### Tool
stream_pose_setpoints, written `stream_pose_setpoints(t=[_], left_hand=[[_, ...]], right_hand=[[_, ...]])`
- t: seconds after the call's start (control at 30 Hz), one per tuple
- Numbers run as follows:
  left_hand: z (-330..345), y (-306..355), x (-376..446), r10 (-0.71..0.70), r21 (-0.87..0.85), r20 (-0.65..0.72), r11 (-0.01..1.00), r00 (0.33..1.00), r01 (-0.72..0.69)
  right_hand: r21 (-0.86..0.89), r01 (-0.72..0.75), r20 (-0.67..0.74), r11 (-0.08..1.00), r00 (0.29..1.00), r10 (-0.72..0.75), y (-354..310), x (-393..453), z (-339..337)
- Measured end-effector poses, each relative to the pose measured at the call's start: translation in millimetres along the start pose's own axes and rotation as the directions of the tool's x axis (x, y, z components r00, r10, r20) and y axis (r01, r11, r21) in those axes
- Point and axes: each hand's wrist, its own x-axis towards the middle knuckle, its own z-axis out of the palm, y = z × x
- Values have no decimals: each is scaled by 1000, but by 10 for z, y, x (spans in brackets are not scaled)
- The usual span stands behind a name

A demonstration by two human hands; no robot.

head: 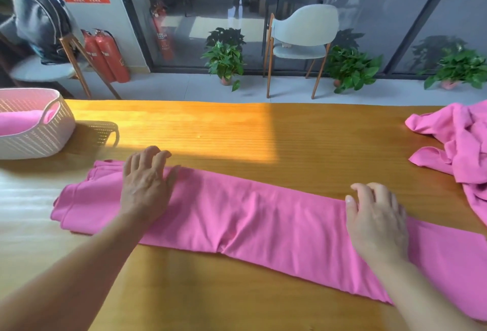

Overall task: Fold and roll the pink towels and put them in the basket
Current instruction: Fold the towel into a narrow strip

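A pink towel (250, 222), folded into a long soft band with a few shallow creases, lies slantwise across the middle of the wooden worktop (237, 130), running from the left of centre down to the lower right edge of the frame. The left hand (146, 185) rests flat on its left part, fingers spread and open, palm down. The right hand (376, 220) presses flat on the right part, likewise open with fingers splayed over the far edge. At the right edge of the frame a heap of pink towels (463, 151) sits crumpled and loose. In the left of the frame stands a white woven-pattern basket (39, 135) with a cut-out handle, pink cloth inside it. The worktop is smooth, grained and yellow-orange, sunlit across the middle.
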Motion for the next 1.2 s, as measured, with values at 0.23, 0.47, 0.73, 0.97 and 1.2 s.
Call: stream_pose_setpoints(t=[0.23, 0.47, 0.73, 0.97, 1.2], left_hand=[[53, -89, -470, -360, 72, 258, 933, 897, 353], [-66, -282, -709, -389, 209, 382, 920, 838, 332], [-466, -425, -1425, -401, 204, 327, 914, 855, 351], [-872, -1063, -1246, -452, 78, 266, 890, 851, 448], [-1156, -1181, -1039, -560, 53, 518, 776, 647, 629]], right_hand=[[-55, 23, 334, 998, 942, -4, -850, -465, 168], [-16, 243, 367, 970, 904, -220, -687, -330, 300], [53, 424, 395, 904, 822, -409, -460, 3, 366], [184, 344, 305, 921, 871, -386, -1006, -116, 194], [273, 369, 300, 889, 845, -443, -1578, -232, 333]])
